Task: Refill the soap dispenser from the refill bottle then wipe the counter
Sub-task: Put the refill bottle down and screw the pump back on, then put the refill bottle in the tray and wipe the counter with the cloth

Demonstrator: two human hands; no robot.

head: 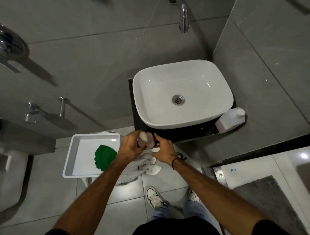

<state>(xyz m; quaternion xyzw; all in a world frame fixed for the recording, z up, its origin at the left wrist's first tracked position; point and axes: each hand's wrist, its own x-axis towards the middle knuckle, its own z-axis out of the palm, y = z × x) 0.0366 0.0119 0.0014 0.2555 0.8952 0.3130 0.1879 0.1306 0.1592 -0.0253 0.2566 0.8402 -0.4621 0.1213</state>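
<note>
The soap dispenser (146,138), a small clear bottle with pinkish liquid, is held just in front of the black counter (189,132). My left hand (131,147) wraps around its left side. My right hand (164,151) pinches its right side, where a dark part shows between the fingers. The white refill bottle (230,120), with pink liquid low inside and its cap on, leans on the counter at the right of the white basin (144,92). A green cloth (103,157) lies in a white tray (73,149) to my left, partly behind my left forearm.
A pale towel (148,166) lies crumpled under the tray and below my hands. A chrome tap (183,17) juts from the wall above the basin. A toilet (4,166) stands at the far left, a grey mat (271,198) on the floor at the right. My shoes (155,197) are on the tiles.
</note>
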